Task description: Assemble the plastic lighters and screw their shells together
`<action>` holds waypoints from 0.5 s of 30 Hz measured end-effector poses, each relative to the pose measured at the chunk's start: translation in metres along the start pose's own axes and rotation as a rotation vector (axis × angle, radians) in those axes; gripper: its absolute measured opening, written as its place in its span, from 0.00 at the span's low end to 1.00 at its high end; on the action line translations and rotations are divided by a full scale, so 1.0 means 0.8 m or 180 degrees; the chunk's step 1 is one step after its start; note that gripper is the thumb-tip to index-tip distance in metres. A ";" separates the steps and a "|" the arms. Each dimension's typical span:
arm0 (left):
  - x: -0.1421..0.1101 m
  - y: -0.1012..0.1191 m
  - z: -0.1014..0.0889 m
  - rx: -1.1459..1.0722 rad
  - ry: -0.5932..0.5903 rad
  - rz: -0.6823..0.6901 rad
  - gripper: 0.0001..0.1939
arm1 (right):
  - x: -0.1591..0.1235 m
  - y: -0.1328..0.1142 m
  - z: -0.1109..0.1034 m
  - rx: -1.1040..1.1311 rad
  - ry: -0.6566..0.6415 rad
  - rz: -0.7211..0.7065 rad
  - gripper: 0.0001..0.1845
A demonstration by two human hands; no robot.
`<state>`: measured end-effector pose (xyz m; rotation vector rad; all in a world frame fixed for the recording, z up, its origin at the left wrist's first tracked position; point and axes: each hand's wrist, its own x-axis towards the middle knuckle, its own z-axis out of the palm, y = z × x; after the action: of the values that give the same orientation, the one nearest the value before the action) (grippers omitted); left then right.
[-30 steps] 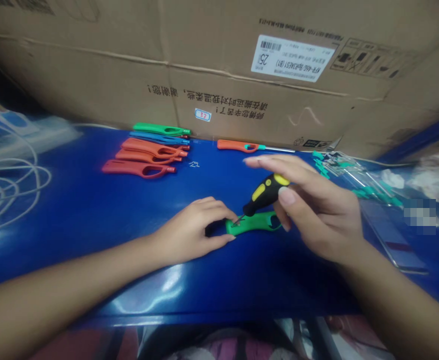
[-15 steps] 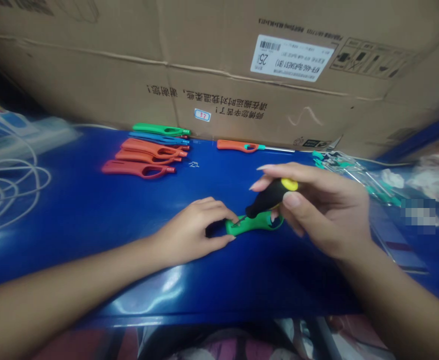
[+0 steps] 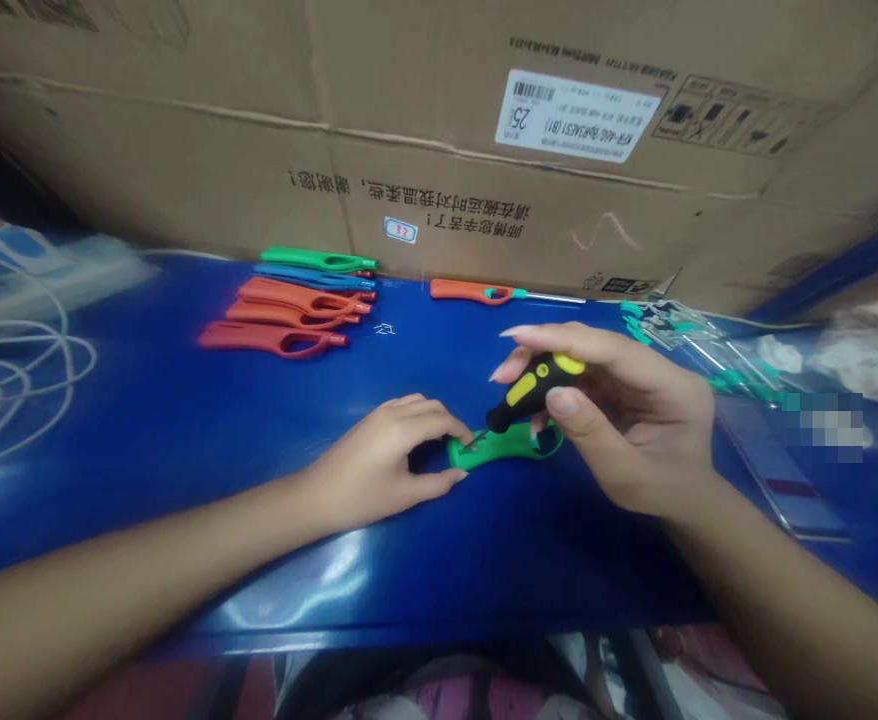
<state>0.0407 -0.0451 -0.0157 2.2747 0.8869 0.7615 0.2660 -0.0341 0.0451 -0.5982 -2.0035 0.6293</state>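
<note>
A green lighter handle [image 3: 505, 447] lies on the blue table in front of me. My left hand [image 3: 386, 460] pinches its left end between thumb and fingers. In my right hand [image 3: 638, 415] is a short black-and-yellow screwdriver [image 3: 527, 392], tilted, its handle between thumb and fingers. The shaft reaches down to the green handle's left part, close to my left fingertips. Whether the tip sits in a screw is too small to tell. Fingers of my right hand partly cover the loop at the handle's right end.
Several green, blue, orange and red lighter handles [image 3: 281, 338] lie in a row at back left, with small screws [image 3: 384, 329] beside them. An orange lighter [image 3: 461, 291] rests by the cardboard box [image 3: 409, 130]. Metal tubes with teal parts [image 3: 716, 350] are heaped right; a white cable [image 3: 71, 350] coils left.
The screwdriver has turned in my right hand: yellow patches now show on its side. My left hand keeps its hold on the green handle. The view has shifted slightly.
</note>
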 end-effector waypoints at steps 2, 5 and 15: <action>-0.001 -0.001 0.001 0.0003 0.0015 0.0038 0.10 | 0.002 0.000 0.001 -0.0106 0.0098 -0.0198 0.17; -0.002 -0.002 0.002 0.0019 0.0019 0.0077 0.10 | 0.005 -0.004 0.003 -0.0478 0.0158 -0.0525 0.15; -0.001 -0.003 0.003 0.0094 -0.0020 0.0121 0.11 | 0.006 -0.010 0.002 -0.1014 0.0314 -0.0515 0.14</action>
<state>0.0409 -0.0449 -0.0196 2.3248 0.8595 0.7621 0.2613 -0.0374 0.0521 -0.6332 -2.0485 0.1796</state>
